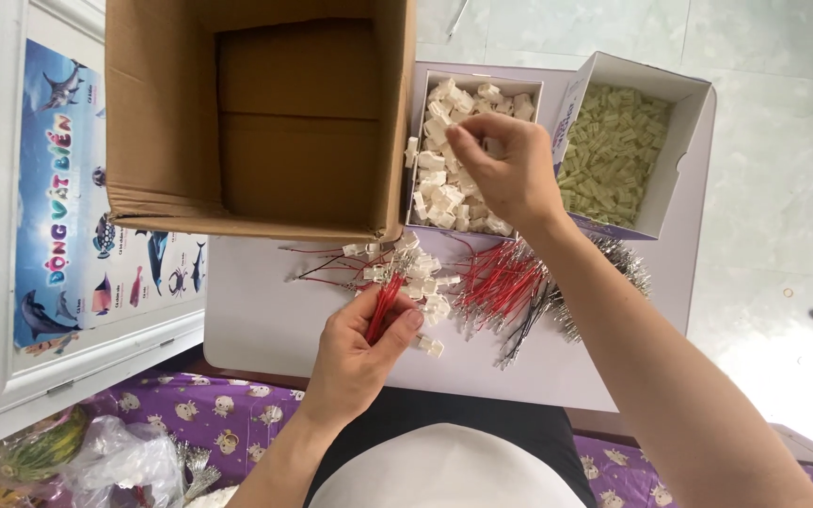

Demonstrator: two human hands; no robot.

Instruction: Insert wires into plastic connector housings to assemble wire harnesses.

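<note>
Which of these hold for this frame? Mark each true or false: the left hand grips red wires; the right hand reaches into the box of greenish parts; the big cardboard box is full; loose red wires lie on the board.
1. The left hand grips a small bundle of thin red wires. True.
2. The right hand reaches into the box of pale greenish plastic parts. False: its fingers are over the small box of white plastic connectors.
3. The large brown cardboard box is full. False: it looks empty.
4. A loose pile of red wires lies on the pale lilac board. True.
</note>
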